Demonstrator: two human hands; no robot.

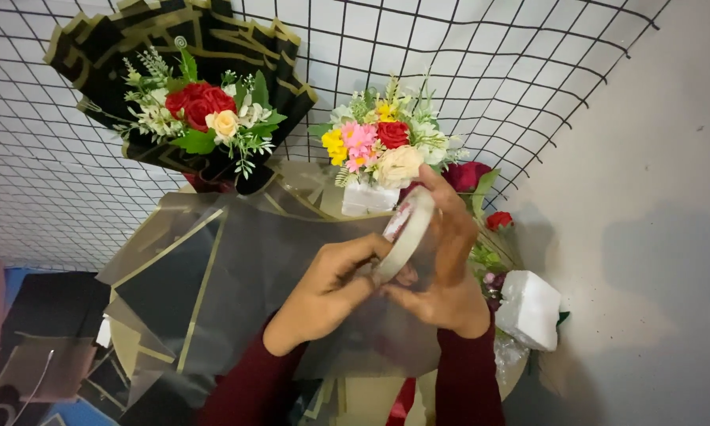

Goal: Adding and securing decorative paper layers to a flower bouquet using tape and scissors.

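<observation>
Head view, straight down onto two hands meeting over a sheet of wrapping. Roll of tape (406, 234) pinched between both: right hand (447, 264) curled around the far rim, fingers closed on it; left hand (331, 288) partly closed, thumb and forefinger pressed to the near edge, perhaps picking at the loose end, though too blurred to be sure. Risk from here: tape end sticking back on itself or onto the thin sheet and puckering it, given how close the roll hangs above; or the roll slipping sideways from so light a pinch.

Below, translucent grey wrapping sheet with gold edging (213, 284) spread loose. Just beyond, a small mixed bouquet (382, 146) on a white block. Farther left, a red-rose bouquet in black wrap (201, 110) against the wire grid (528, 71). White foam block (528, 309) off right.
</observation>
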